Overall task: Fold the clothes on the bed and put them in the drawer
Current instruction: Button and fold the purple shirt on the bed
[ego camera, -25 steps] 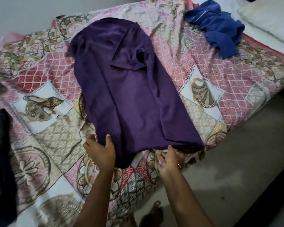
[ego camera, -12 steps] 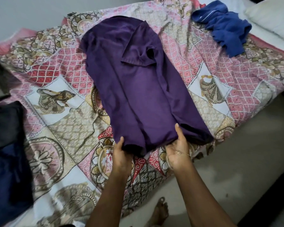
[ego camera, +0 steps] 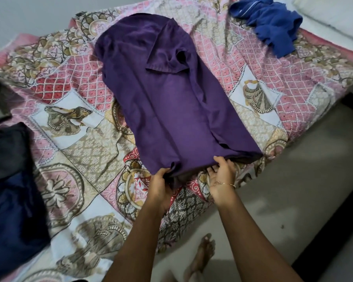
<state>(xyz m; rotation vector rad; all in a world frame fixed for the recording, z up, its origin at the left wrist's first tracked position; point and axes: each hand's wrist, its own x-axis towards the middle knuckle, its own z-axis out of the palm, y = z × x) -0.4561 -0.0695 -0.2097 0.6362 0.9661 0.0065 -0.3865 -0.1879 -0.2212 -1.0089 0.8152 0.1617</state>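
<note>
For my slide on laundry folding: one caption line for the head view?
Both hands, left hand and right hand, grip the near hem of a purple shirt spread on a patterned bedspread.

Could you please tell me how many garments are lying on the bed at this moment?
3 for certain: the purple shirt in the middle, held at its hem; the blue garment crumpled at the far right; a dark navy garment at the left edge. That dark pile may hold more.
</note>
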